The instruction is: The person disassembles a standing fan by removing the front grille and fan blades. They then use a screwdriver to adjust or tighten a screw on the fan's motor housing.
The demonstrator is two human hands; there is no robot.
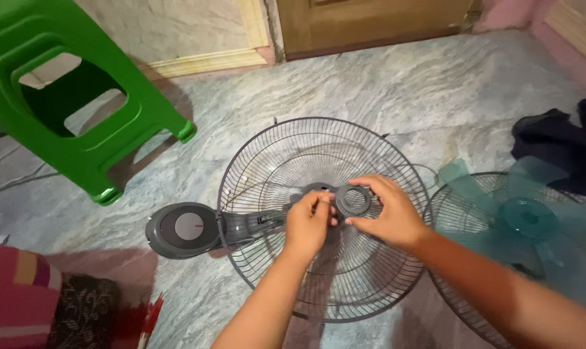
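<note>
A grey wire fan guard [273,155] lies flat on the marble floor, still joined to the fan's grey motor housing and round base [184,230] at its left. At the guard's centre is a grey plastic ring nut [353,201]. My right hand [387,216] grips this ring with thumb and fingers around its rim. My left hand [309,223] pinches the hub just left of the ring, its fingers closed.
A second wire guard [448,213] with a translucent teal fan blade [532,216] lies at the right. A green plastic stool [66,97] stands at the upper left. Dark cloth [564,145] sits far right, patterned fabric [41,297] at the lower left, a door at the top.
</note>
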